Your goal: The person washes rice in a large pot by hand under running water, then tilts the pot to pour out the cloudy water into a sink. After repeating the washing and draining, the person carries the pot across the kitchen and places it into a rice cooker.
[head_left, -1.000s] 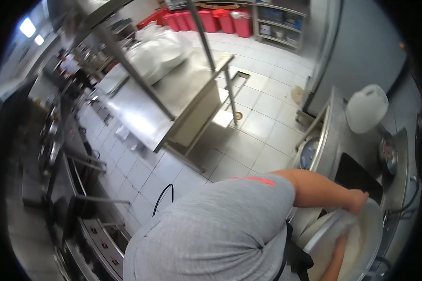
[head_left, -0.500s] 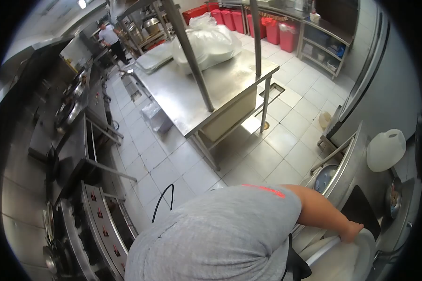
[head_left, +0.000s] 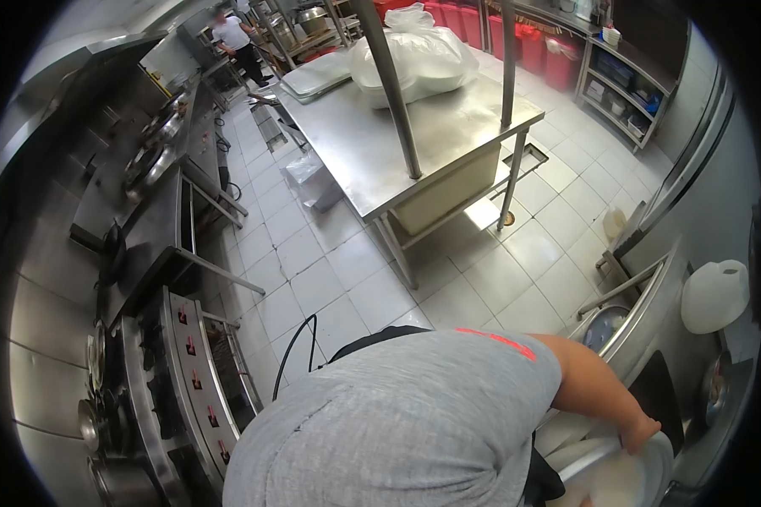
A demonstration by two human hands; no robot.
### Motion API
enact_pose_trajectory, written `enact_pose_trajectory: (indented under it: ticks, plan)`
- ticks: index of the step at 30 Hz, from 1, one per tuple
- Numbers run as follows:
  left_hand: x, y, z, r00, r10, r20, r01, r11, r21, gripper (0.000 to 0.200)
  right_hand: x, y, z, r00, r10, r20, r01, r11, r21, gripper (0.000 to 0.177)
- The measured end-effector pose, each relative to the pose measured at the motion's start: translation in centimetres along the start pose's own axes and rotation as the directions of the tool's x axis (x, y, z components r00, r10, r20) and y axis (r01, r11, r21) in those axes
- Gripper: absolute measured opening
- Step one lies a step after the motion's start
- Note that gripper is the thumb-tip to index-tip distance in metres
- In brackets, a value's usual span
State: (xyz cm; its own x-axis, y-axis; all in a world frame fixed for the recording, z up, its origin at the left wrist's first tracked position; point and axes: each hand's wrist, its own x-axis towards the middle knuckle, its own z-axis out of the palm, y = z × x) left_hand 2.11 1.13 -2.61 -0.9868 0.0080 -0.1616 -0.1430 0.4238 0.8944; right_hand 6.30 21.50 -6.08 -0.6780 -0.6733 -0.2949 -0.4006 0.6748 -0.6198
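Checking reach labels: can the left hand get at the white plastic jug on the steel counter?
Probably yes, once freed: the left hand grips the rim of the white round basin, and the white plastic jug stands uncovered farther along the steel counter.

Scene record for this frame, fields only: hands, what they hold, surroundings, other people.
left hand: grips the rim of the white basin, lower right
right hand: out of view
nearby: white jug on the steel counter beyond the basin
room: steel table carrying a bagged white stack; stove range along the left; red bins at the far wall
other people: one person standing far off, near the range
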Motion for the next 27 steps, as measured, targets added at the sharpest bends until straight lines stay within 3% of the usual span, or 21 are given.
enact_pose_trajectory:
  ticks: [7, 10, 13, 16, 27]
  plan:
    - [-1.1, 0.1, -0.1, 0.999, 0.025, -0.035, -0.023, 0.999, 0.046, 0.074, 0.0, 0.0, -0.9, 0.999, 0.030, -0.014, -0.030, 1.000, 0.002, 0.056]
    - [-1.1, -1.2, 0.8, 0.997, 0.056, -0.046, -0.056, 0.998, 0.000, 0.079, -0.2, 0.0, -1.3, 0.999, 0.038, -0.021, -0.038, 0.999, -0.001, 0.055]
    - [-5.1, -0.4, -0.3, 0.998, 0.052, 0.047, -0.045, 0.989, -0.142, 0.092, -0.2, -0.1, -1.6, 0.999, 0.046, -0.024, -0.046, 0.999, -0.004, 0.054]
    - [-3.8, -2.1, 1.5, 0.996, 0.076, 0.046, -0.068, 0.985, -0.161, 0.104, -0.2, -0.2, -1.9, 0.998, 0.055, -0.029, -0.055, 0.998, -0.006, 0.053]
    - [-5.4, -1.1, 1.0, 0.997, 0.032, 0.073, -0.027, 0.998, -0.065, 0.106, -0.6, 0.3, -3.4, 0.994, 0.094, -0.052, -0.094, 0.996, -0.001, 0.050]
